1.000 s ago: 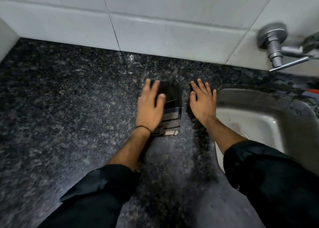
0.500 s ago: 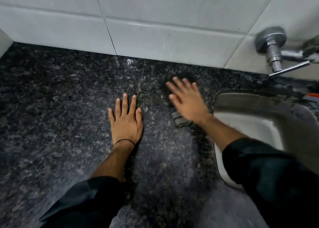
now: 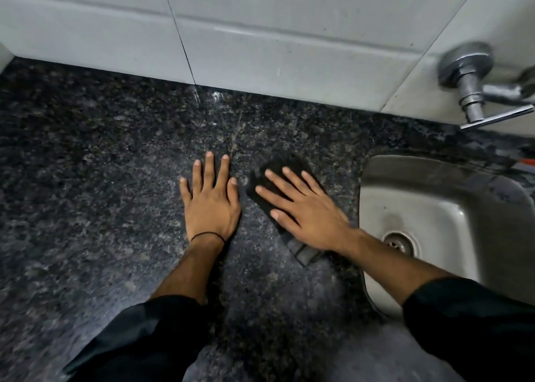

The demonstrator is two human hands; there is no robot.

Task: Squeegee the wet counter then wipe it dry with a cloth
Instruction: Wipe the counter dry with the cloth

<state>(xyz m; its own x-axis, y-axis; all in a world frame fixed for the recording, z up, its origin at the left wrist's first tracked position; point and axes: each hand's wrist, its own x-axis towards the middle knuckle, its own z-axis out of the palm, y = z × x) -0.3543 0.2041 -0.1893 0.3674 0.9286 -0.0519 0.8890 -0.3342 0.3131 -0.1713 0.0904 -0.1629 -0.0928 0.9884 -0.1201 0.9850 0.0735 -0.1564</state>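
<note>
A dark speckled granite counter fills most of the view and looks dull and streaked in the middle. A dark folded cloth lies on it just left of the sink. My right hand presses flat on the cloth with its fingers spread, and the cloth's ends stick out beyond the fingertips and by the wrist. My left hand rests flat on the bare counter beside the cloth, fingers apart, holding nothing. No squeegee is in view.
A steel sink with a drain is set into the counter at the right. A metal tap juts from the white tiled wall behind it. A small orange thing shows at the far right edge.
The cloth passed from under my left hand to under my right. My right hand has since slid it back toward me. My left hand rests flat on the counter and has stayed there.
</note>
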